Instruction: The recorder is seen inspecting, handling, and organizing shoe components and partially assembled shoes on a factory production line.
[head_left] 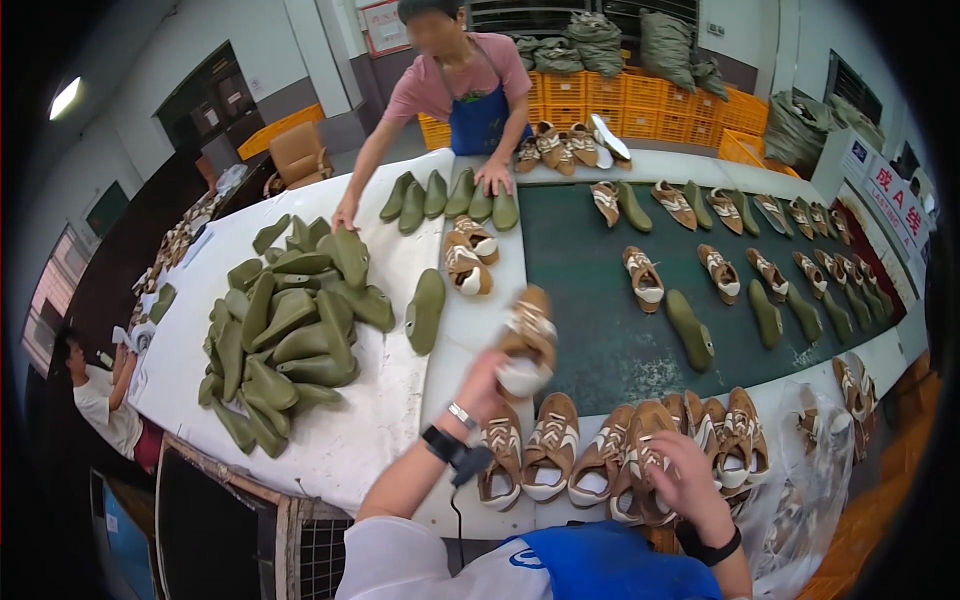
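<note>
My left hand [484, 385] grips a brown-and-white sneaker [528, 335] by its heel end, held over the white strip beside the green belt and slightly blurred. Along the near edge stands a row of similar sneakers [551, 445], toes pointing away from me. Over the right part of that row is my right hand [690, 475], its fingers bent and apart at a sneaker's laced top; no firm grip on it shows. Left of the held sneaker lies a single green shoe last [425, 312]. Another sneaker pair [470, 258] sits farther back.
A large heap of green lasts [290, 330] covers the white table at left. Across from me, a co-worker [470, 95] touches the heap and a row of lasts. Sneakers and lasts line the green belt [600, 350]. Clear plastic [800, 500] hangs at near right; orange crates [640, 105] stand behind.
</note>
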